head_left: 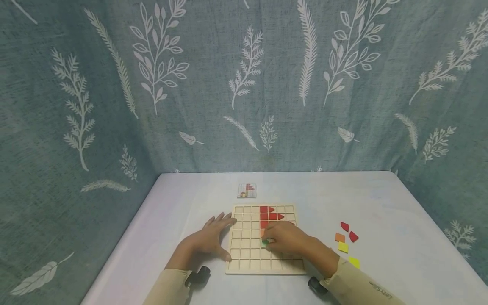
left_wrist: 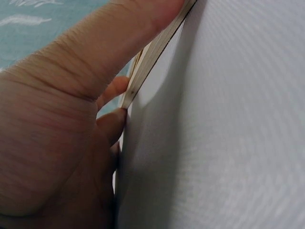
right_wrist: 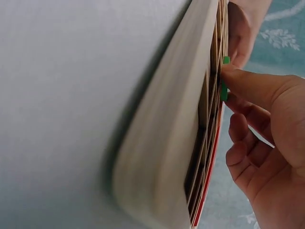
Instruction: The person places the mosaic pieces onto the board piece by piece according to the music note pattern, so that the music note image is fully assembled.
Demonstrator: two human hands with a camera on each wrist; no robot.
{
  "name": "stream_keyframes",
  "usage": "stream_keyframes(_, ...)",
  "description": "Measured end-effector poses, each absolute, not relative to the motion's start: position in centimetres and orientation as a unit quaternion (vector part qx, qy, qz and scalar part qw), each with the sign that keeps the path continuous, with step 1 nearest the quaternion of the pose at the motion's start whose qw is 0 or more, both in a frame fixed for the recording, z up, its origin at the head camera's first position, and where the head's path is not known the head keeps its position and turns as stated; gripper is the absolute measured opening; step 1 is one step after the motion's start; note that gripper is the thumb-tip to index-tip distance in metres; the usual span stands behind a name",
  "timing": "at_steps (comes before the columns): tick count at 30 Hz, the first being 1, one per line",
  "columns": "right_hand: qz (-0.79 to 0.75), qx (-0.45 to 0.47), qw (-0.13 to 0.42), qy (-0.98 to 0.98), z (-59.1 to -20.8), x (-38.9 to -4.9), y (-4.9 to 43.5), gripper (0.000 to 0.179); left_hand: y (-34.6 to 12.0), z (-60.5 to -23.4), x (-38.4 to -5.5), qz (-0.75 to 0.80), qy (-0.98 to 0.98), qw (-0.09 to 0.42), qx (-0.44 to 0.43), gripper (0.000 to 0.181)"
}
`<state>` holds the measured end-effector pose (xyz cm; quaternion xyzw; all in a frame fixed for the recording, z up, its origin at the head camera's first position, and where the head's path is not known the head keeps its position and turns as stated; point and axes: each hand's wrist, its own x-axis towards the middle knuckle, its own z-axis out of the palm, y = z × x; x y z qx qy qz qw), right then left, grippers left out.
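Observation:
A wooden grid board [head_left: 245, 252] lies on the table before me. Along its left edge rests my left hand [head_left: 210, 238], thumb and fingers spread. In the left wrist view its thumb [left_wrist: 109, 45] lies along the board's side. Over the middle of the grid, my right hand [head_left: 286, 238] pinches a small green piece [right_wrist: 224, 91] between thumb and fingers, right at the grid's surface. Several red pieces [head_left: 264, 216] fill cells in the upper part of the board, some with pointed ends. An orange piece [head_left: 262, 232] shows partly below them, beside my right fingers.
A small pattern card [head_left: 247, 191] lies behind the board. To the right are loose red pieces [head_left: 345, 226], an orange piece [head_left: 340, 237] and yellow pieces [head_left: 343, 247]. A leaf-patterned curtain [head_left: 244, 140] hangs behind the white table [head_left: 190, 190].

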<state>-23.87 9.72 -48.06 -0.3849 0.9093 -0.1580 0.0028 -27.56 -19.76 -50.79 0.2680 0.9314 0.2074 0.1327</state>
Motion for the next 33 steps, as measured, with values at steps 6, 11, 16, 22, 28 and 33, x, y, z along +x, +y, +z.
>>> stream_keyframes(6, -0.164, -0.386, 0.007, 0.908, -48.3, -23.86, 9.52, 0.014, -19.73, -50.8, -27.55, 0.213, 0.93, 0.133, 0.268, 0.124)
stream_keyframes(11, -0.159, -0.367, 0.013, 0.917, -48.05, -23.62, 9.75, 0.013, -19.64, -50.85, -27.51, 0.212, 0.931, 0.134, 0.265, 0.124)
stream_keyframes(16, -0.167, -0.398, -0.009, 0.902, -47.86, -23.47, 10.02, 0.001, -19.69, -50.65, -27.43, 0.221, 0.928, 0.135, 0.267, 0.123)
stream_keyframes(22, -0.172, -0.421, -0.018, 0.891, -48.04, -23.49, 9.85, 0.005, -19.61, -50.41, -27.25, 0.222, 0.927, 0.133, 0.273, 0.122)
stream_keyframes(28, -0.175, -0.426, -0.04, 0.887, -48.25, -23.33, 9.65, 0.005, -19.53, -50.29, -27.2, 0.223, 0.926, 0.134, 0.273, 0.122)
stream_keyframes(33, -0.165, -0.432, -0.037, 0.886, -48.27, -23.22, 9.48, 0.009, -19.73, -50.28, -27.16, 0.223, 0.927, 0.134, 0.271, 0.121)
